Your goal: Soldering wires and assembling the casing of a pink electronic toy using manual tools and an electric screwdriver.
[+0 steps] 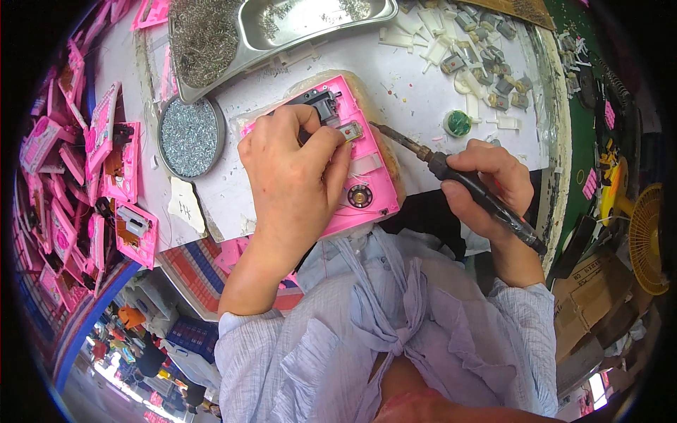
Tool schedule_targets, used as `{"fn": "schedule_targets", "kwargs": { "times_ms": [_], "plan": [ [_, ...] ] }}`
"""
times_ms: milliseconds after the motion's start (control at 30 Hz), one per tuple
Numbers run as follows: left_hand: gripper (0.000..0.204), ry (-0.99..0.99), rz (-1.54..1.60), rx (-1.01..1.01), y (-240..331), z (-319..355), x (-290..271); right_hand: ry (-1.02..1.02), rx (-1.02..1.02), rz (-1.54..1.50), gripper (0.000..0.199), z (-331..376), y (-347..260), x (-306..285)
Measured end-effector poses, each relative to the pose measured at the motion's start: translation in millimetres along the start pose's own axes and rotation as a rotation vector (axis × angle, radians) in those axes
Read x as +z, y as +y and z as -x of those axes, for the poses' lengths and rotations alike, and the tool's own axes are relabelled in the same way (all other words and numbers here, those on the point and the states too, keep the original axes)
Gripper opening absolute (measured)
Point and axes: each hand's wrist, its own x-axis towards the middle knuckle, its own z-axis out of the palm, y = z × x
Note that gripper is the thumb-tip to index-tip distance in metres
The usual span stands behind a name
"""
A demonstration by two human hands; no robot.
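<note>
A pink plastic housing (pixel 384 187) lies tilted on a padded block (pixel 391 166) in front of me. It carries a dark grey mechanism (pixel 324 106), a small metal motor (pixel 350 130) and a round black speaker (pixel 360 196). My left hand (pixel 289 162) rests over the housing's left side. Its thumb and index finger are pinched beside the motor; what they grip is hidden. In my right hand (pixel 497 166) is a black-handled soldering iron (pixel 469 185). Its dark tip points left, close to the housing's right edge and the motor.
A round dish of small screws (pixel 190 137) and a metal tray (pixel 317 21) with springs stand at the back left. Loose small motors (pixel 497 70) lie back right, near a small green round container (pixel 457 123). Pink housings (pixel 63 225) are heaped far left. A yellow fan (pixel 647 236) stands right.
</note>
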Motion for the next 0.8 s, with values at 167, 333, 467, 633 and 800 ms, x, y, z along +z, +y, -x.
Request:
{"fn": "schedule_targets", "kwargs": {
  "times_ms": [167,333,467,633,800],
  "plan": [
    [0.013,-0.005,0.017,0.007,-1.6,0.0,-0.2,-0.052,-0.002,0.009,0.027,1.5,-0.7,0.5],
    [0.012,0.003,0.032,-0.001,-1.9,-0.9,0.7,-0.071,0.022,-0.006,0.031,5.2,-2.1,6.0],
    [0.012,0.002,0.03,-0.008,-1.8,0.0,1.3,-0.074,0.013,0.013,0.03,4.4,-2.1,6.8],
    [0.013,0.001,0.035,-0.006,-2.3,0.1,0.8,-0.089,0.004,0.019,0.03,3.3,-2.0,7.8],
    [0.014,0.011,0.002,0.021,-1.9,-1.8,-0.6,-0.072,-0.007,0.019,0.025,1.4,-0.4,7.3]
  ]
}}
